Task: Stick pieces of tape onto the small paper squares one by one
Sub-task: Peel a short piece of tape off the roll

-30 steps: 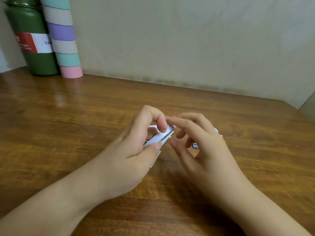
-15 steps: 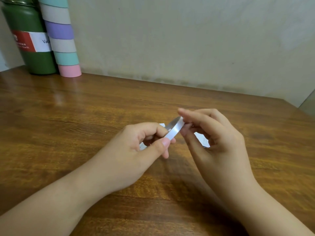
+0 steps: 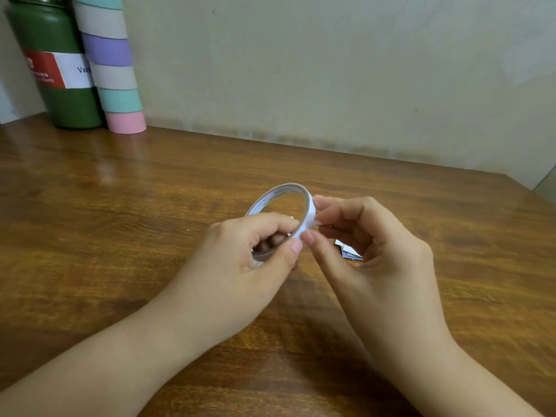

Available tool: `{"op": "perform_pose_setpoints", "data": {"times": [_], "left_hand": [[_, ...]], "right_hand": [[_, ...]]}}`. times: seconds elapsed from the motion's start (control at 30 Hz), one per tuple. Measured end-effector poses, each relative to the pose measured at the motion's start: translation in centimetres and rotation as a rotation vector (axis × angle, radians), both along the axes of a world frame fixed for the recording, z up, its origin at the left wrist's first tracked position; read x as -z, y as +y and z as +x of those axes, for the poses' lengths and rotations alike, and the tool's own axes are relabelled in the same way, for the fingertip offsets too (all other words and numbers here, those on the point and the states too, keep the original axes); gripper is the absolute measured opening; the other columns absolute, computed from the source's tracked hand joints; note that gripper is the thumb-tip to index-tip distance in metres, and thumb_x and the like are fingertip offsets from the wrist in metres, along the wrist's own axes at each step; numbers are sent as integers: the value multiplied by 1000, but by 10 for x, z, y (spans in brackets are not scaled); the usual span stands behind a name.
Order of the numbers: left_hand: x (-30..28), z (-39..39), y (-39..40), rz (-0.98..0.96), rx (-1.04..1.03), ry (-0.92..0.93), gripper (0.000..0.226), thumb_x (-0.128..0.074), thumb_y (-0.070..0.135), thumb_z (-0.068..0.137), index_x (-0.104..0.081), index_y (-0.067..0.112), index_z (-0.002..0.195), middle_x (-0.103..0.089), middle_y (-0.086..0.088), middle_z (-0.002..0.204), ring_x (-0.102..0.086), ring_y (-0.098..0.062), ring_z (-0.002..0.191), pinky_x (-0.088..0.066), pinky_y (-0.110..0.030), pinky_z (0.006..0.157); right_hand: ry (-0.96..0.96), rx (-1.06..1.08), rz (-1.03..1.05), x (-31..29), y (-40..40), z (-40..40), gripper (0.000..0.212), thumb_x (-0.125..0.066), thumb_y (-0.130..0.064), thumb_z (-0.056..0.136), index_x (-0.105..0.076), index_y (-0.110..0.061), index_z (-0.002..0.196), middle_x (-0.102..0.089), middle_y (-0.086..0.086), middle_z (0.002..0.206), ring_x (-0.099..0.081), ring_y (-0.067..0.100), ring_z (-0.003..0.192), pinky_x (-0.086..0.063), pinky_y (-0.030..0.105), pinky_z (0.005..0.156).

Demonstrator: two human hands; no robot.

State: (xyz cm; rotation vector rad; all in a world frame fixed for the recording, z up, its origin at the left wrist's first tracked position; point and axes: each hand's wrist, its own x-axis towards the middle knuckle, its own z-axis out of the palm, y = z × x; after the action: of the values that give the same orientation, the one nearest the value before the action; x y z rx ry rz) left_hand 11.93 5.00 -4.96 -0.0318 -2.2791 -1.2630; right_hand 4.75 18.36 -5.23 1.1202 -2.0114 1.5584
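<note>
Your wooden table [image 3: 120, 230] meets a pale wall [image 3: 331, 70], with a green bottle [image 3: 57, 85] and a striped tube [image 3: 111, 70] in the far-left corner. Since a moment ago you have turned the tape roll [image 3: 281, 203] so its ring faces you: your left hand [image 3: 240, 266] grips it, your right hand [image 3: 376, 251] pinches its edge. Paper squares [image 3: 350, 251] lie under your right hand.
</note>
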Motion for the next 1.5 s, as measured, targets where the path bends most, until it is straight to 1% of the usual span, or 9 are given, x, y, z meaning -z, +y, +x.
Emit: {"op": "perform_pose_setpoints", "data": {"times": [0.17, 0.27, 0.37, 0.57, 0.73, 0.93, 1.1, 1.33, 1.5], "left_hand": [[0, 1, 0, 47, 7, -14, 17, -55, 30, 82, -68, 32, 92, -67, 8, 68, -61, -3, 64, -51, -19, 62], [1, 0, 0, 80, 6, -20, 16, -56, 29, 81, -71, 29, 87, -69, 10, 69, -63, -1, 63, -52, -19, 64], [1, 1, 0, 82, 0, -30, 16, -56, 29, 81, -71, 27, 85, -69, 11, 69, -63, 0, 62, -53, -22, 65], [-1, 0, 1, 69, -18, -2, 13, -55, 31, 79, -67, 30, 85, -66, 1, 66, -62, -12, 63, -50, -32, 64], [-1, -1, -1, 68, -30, 62, 22, -51, 40, 76, -67, 25, 75, -60, 6, 59, -57, -6, 59, -47, -26, 59], [-3, 1, -1, 9, -72, 79, 25, -49, 39, 73, -62, 19, 66, -55, 1, 55, -49, -4, 52, -37, -18, 48], [-3, 0, -1, 35, -60, 64, 28, -48, 41, 69, -61, 17, 64, -49, 7, 48, -45, -1, 49, -33, -11, 47], [-4, 1, 1, 215, 43, 23, 23, -51, 42, 64, -59, 23, 54, -43, 10, 42, -37, -3, 44, -32, -16, 45], [-8, -1, -10, 320, -11, 37, 24, -53, 44, 67, -64, 24, 60, -38, 10, 46, -33, -6, 49, -29, -20, 47]], "right_hand": [[-79, -47, 3, -3, 2, 2, 40, -76, -10, 78, -52, -27, 106, -67, -13, 102, -66, 3, 94, -51, 14, 81], [66, 14, 107, -1, -1, -1, 43, -69, -16, 83, -54, -24, 123, -63, -14, 107, -60, 1, 99, -47, 13, 84], [214, 85, 146, 1, -2, -3, 30, -66, -15, 82, -66, -16, 112, -64, -7, 105, -56, -3, 96, -45, 11, 83], [221, 79, 65, -2, 2, -2, 8, -72, -14, 78, -72, -15, 85, -67, -6, 92, -63, 3, 87, -52, 23, 75], [152, 23, 79, -5, 1, 0, 4, -73, -18, 77, -69, -18, 78, -61, -7, 83, -57, 5, 79, -43, 13, 69], [36, -79, 81, -5, 2, 1, 2, -73, -21, 77, -70, -20, 76, -55, -8, 76, -54, 13, 73, -44, 22, 66], [70, -90, 91, -4, 2, 4, 6, -69, -15, 80, -66, -19, 77, -56, -9, 78, -54, 12, 74, -42, 18, 67], [137, -193, 128, -7, 2, 1, 5, -60, -12, 87, -62, -15, 83, -52, -8, 84, -51, 4, 80, -38, 10, 74], [244, -225, 275, -7, 8, -4, 7, -54, -17, 91, -58, -19, 86, -49, -8, 86, -49, 9, 84, -36, 16, 77]]}}
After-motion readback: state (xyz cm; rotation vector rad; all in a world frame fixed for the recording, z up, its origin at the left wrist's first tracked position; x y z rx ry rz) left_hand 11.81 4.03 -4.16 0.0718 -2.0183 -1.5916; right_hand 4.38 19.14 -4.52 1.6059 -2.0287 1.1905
